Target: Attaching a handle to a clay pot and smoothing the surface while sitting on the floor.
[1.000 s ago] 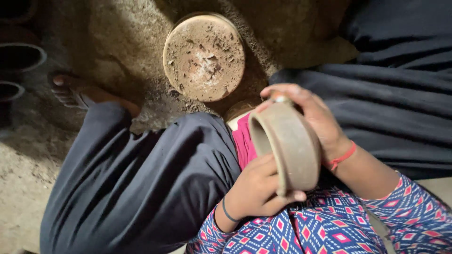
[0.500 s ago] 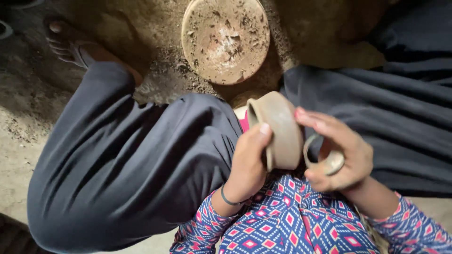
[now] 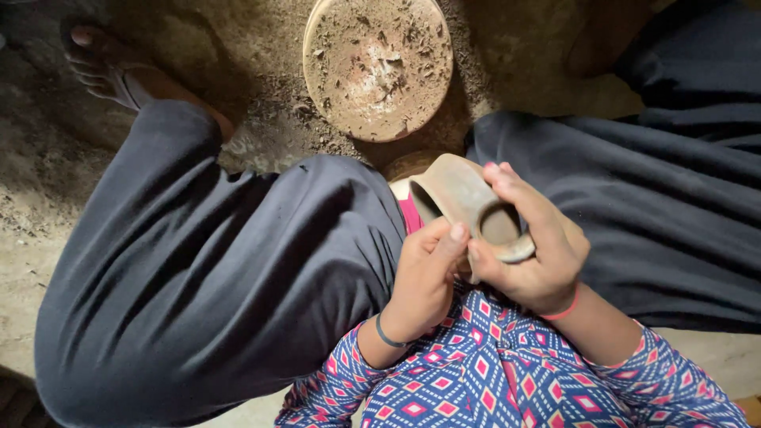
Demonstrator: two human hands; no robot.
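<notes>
a seated person in dark trousers (image 3: 198, 269) and a patterned blue top (image 3: 491, 380) works over an earthen floor (image 3: 238, 63), where a round clay-crusted disc (image 3: 377, 65) lies just beyond the knees and a sandalled foot (image 3: 103, 67) rests to one side. two small unfired clay vessels are held above the lap: the larger clay pot (image 3: 445, 190) sits between the hands, its mouth turned sideways, while the smaller clay cup (image 3: 501, 230) is gripped in the curled right hand (image 3: 539, 254). the left hand (image 3: 424, 281) is closed, thumb tip pressing at the cup's edge. the likely risk is pressure: soft clay pinched too hard could dent or crack, and the pot, only lightly supported, could slip onto the hard floor and deform or break.
</notes>
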